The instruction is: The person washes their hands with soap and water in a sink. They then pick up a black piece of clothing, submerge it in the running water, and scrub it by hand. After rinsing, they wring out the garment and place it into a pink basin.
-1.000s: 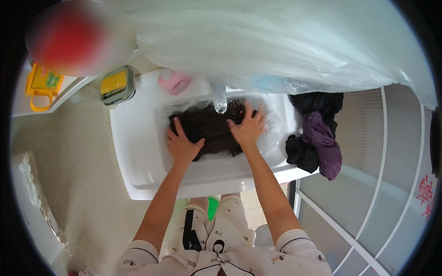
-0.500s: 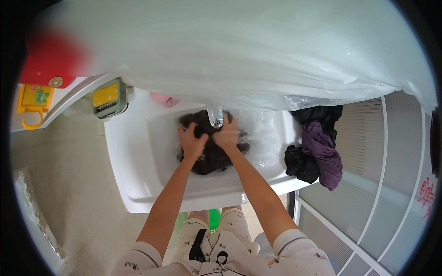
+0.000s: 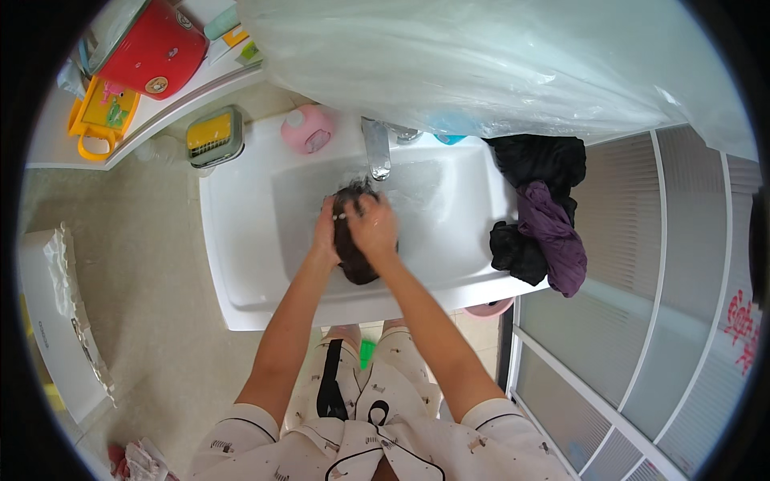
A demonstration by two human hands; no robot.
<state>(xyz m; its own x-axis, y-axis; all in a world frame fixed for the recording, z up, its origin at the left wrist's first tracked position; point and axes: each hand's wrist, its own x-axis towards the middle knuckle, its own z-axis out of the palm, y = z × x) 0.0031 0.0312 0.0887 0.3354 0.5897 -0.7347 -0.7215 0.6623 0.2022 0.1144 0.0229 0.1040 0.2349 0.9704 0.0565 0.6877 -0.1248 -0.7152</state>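
A dark brown wet cloth (image 3: 354,256), its exact kind unclear, is bunched into a narrow bundle in the white sink (image 3: 241,272). My left hand (image 3: 324,234) grips its left side. My right hand (image 3: 374,228), a little smeared by motion, closes over the top and right side, with its fingers partly hidden in the folds. Just beyond the bundle hangs the metal faucet (image 3: 378,152), and shallow water lies in the basin around it.
On the sink's right rim hang black cloth (image 3: 545,160) and a purple garment (image 3: 553,240). A pink bottle (image 3: 307,131) and a soap dish with a yellow bar (image 3: 212,130) stand at the back left. Translucent plastic sheeting (image 3: 481,64) hangs overhead; a red bucket (image 3: 152,52) sits far left.
The cloth has gone from spread out to a narrow bundle, and my hands have come closer together around it. Less foam shows in the basin. The view has shifted, uncovering the pink bottle.
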